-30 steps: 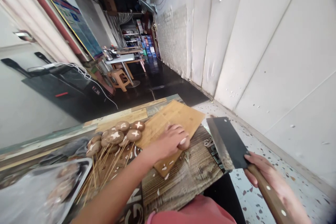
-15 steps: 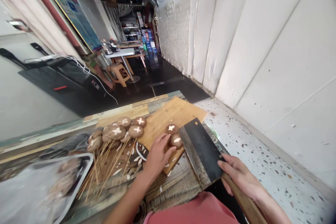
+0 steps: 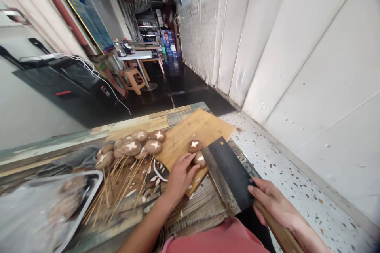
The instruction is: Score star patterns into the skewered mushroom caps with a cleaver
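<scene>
My left hand (image 3: 181, 174) has its thumb and fingers closed around the near side of a brown mushroom cap (image 3: 199, 159), which bears one pale slit. Just beyond that cap sits a second mushroom (image 3: 194, 145) with a white cross cut in it, and a thin skewer runs out past it. Both rest on a wooden cutting board (image 3: 178, 134). My right hand (image 3: 271, 197) grips a cleaver (image 3: 228, 172) at the start of its wooden handle; the broad dark blade is tilted, its edge side close to the slit mushroom.
Several skewered mushrooms (image 3: 130, 148) with cut crosses lie left of the board, among pale trimmings (image 3: 130, 193). At the lower left is a metal tray (image 3: 89, 201) with a plastic bag (image 3: 32, 209). A dark cloth (image 3: 67, 162) lies behind it. A wall (image 3: 297, 47) rises on the right.
The left hand and the slit mushroom have barely moved. The cleaver sits slightly lower in the picture, and the whole view has shifted a little.
</scene>
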{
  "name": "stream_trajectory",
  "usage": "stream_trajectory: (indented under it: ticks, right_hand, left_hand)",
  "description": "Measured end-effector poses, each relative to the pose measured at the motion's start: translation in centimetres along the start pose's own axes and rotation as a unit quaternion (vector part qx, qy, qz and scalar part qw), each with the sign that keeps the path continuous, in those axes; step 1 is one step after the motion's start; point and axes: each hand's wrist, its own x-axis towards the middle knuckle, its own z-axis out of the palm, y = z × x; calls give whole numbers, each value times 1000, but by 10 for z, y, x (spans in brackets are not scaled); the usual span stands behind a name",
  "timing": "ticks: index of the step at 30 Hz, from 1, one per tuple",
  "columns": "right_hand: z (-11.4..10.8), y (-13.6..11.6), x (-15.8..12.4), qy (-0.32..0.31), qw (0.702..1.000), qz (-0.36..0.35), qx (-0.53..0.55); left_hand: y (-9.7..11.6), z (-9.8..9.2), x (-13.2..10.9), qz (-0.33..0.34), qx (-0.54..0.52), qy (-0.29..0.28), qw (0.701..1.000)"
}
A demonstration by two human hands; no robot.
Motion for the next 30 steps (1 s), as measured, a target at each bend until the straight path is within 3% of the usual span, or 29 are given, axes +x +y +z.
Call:
stream_trajectory:
  ticks: [9, 16, 19, 21, 23, 24, 27, 30]
  right_hand:
    - [-9, 0, 9, -20, 999, 35, 6]
    - [-10, -9, 19, 35, 998, 45, 21]
    - [-10, -16, 6, 34, 999, 26, -27]
    - [-5, -20, -6, 47, 992, -23, -113]
    - [5, -21, -16, 92, 959, -107, -245]
    - [11, -20, -20, 117, 927, -155, -321]
    - [30, -16, -27, 154, 785, -285, -529]
    - [43, -13, -29, 164, 657, -354, -645]
  left_hand:
    - [1, -2, 1, -3, 2, -6, 1000]
    - [0, 0, 1, 0, -8, -2, 1000]
    - [0, 2, 0, 3, -2, 9, 1000]
    - [0, 5, -1, 3, -2, 17, 1000]
    - [0, 8, -1, 6, -2, 18, 1000]
    - [1, 9, -1, 8, -2, 16, 1000]
    - [5, 12, -2, 13, 0, 17, 1000]
    - [11, 12, -2, 24, -5, 18, 1000]
